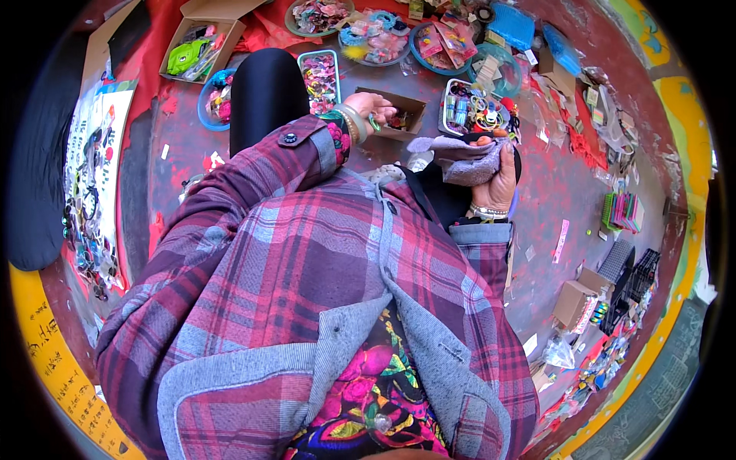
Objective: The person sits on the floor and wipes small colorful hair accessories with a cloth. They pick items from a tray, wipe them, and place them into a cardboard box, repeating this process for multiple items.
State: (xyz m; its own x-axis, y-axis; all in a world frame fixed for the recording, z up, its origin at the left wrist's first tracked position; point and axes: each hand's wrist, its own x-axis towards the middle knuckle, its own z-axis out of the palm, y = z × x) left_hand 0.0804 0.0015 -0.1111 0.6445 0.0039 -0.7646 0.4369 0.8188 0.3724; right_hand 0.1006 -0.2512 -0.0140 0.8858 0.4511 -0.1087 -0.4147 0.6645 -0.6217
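Note:
My left hand [371, 110], with bangles at its wrist, reaches over the near left side of a small open cardboard box [415, 114]. Its fingers are curled, and a small green loop [374, 123] shows at them. Inside that box lie small colourful pieces that are partly hidden. On the right, my right hand [500, 181] grips a soft, fluffy lilac-grey cloth piece [464, 162] in front of my knee. Orange and black parts show at the cloth's upper edge; its exact kind is unclear.
A white tray [442, 115] of hair ties and small goods stands beyond my right hand. Several round basins of accessories line the far side, including a blue-rimmed basin [415, 47]. At left lies a white sheet [107, 146] with glasses-like items; at right stands a black basket [642, 277].

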